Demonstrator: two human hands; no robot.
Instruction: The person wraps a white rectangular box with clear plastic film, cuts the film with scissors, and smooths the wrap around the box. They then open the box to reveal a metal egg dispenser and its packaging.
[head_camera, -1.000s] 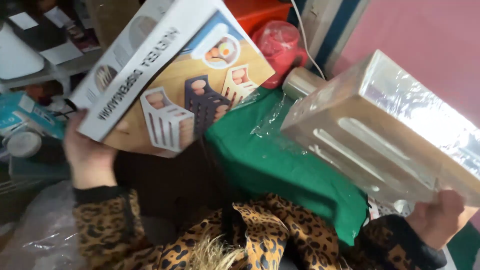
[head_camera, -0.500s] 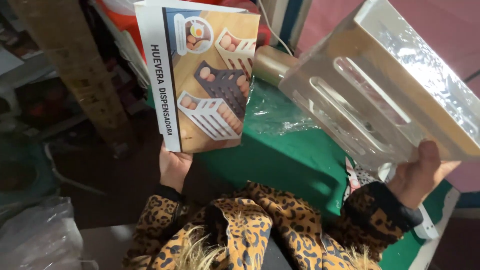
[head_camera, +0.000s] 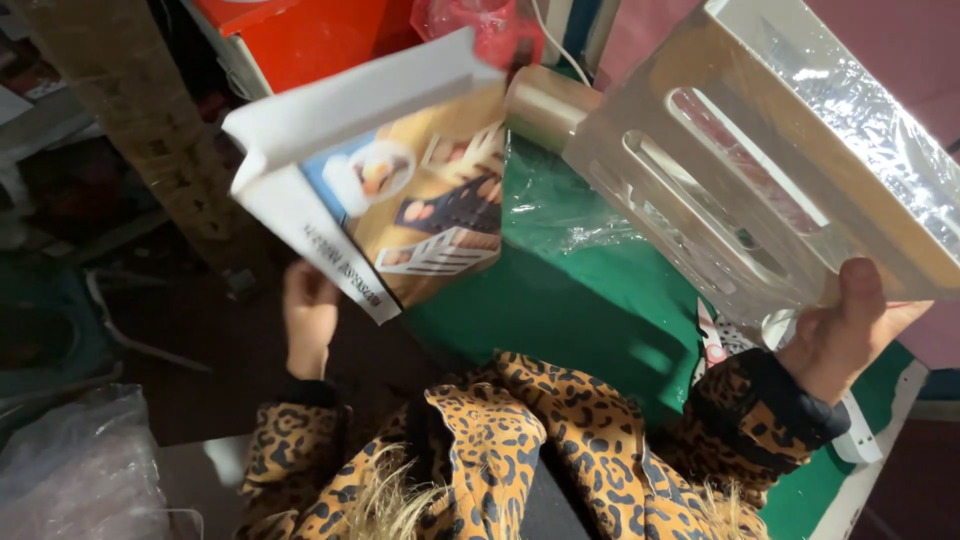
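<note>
My left hand (head_camera: 308, 318) grips the lower corner of a printed cardboard box (head_camera: 390, 190), white on its sides with a picture of egg racks on its face, tilted up in front of me. My right hand (head_camera: 850, 330) holds a clear slotted plastic rack wrapped in shiny film (head_camera: 770, 170) by its lower edge, raised at the right. Both arms wear leopard-print sleeves (head_camera: 520, 450). The box and the rack are apart, with a gap between them.
A green cloth (head_camera: 560, 310) covers the surface below, with crumpled clear film (head_camera: 560, 215) and a roll of tape (head_camera: 545, 105) on it. A red box (head_camera: 310, 40) stands behind. A brown post (head_camera: 130, 110) rises at left, a plastic bag (head_camera: 80, 470) lies at lower left.
The cardboard box has turned and tipped, its open end flap now showing on top. The wrapped rack has risen a little to the right. The view has shifted rightward.
</note>
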